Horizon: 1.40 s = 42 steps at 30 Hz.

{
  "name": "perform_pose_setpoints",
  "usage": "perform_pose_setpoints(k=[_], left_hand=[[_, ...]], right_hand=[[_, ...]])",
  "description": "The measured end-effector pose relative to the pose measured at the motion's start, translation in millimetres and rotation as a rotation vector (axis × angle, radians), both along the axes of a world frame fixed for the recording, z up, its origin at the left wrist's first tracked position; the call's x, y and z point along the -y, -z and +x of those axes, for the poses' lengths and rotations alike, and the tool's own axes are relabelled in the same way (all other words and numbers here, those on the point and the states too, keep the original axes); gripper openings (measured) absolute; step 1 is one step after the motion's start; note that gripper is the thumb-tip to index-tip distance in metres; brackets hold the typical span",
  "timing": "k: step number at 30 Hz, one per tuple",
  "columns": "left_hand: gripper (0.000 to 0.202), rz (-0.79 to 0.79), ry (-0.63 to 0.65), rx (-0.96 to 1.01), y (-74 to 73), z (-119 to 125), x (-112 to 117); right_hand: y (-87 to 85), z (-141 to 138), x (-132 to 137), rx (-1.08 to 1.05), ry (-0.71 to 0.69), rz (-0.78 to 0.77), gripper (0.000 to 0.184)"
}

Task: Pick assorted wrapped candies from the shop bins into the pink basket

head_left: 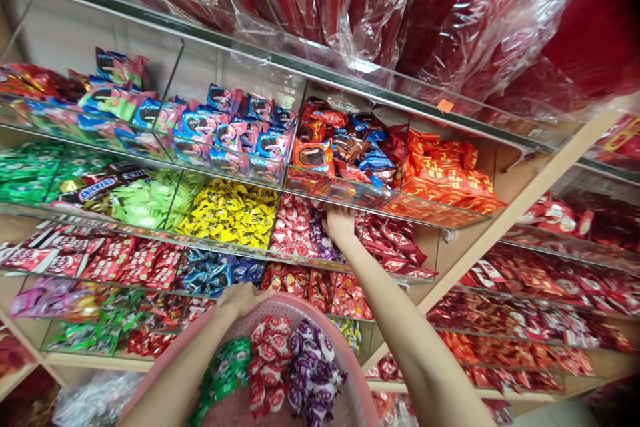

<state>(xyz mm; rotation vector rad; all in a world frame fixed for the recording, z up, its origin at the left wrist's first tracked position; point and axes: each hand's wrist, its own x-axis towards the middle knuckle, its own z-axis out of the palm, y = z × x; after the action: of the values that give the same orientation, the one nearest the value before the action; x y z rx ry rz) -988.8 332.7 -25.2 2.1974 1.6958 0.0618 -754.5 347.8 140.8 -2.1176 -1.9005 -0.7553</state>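
Note:
My left hand (243, 298) is closed over the far rim of a pink plastic basket (320, 317). Inside the basket lie green-wrapped candies (227, 370), red-and-white wrapped candies (270, 360) and purple-and-white wrapped candies (316, 370) in separate groups. My right hand (340, 223) reaches into a shelf compartment, over purple-wrapped candies (323, 240) that lie beside red-and-white candies (293, 225). Its fingertips are hidden, so whether it holds any candy does not show.
Glass shelves (227, 170) with clear dividers surround the right hand. Nearby are yellow-wrapped candies (233, 213), cookie packs (313, 153) and orange packets (445, 170). Plastic-wrapped red items (350, 0) hang overhead. A wooden post (500, 213) slants along the right; more candy shelves stand beyond it.

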Motion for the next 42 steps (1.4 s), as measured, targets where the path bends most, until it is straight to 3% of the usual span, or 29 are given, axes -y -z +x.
perform_pose_setpoints(k=[10, 16, 29, 36, 42], left_hand=[[0.079, 0.004, 0.012, 0.001, -0.4, 0, 0], [0.079, -0.005, 0.006, 0.004, -4.4, 1, 2], [0.081, -0.013, -0.013, 0.013, -7.6, 1, 4], [0.082, -0.009, -0.015, 0.011, -7.8, 0, 4], [0.081, -0.018, -0.008, 0.004, -3.2, 1, 0]], right_hand=[[3.1, -1, 6, 0.060, 0.047, -0.020, 0.033], [4.3, 2, 18, 0.090, -0.022, 0.047, 0.041], [9.5, 9, 34, 0.093, -0.173, 0.150, 0.037], [12.0, 2, 63, -0.010, -0.370, 0.175, 0.039], [16.6, -17, 113, -0.159, -0.565, 0.117, 0.043]])
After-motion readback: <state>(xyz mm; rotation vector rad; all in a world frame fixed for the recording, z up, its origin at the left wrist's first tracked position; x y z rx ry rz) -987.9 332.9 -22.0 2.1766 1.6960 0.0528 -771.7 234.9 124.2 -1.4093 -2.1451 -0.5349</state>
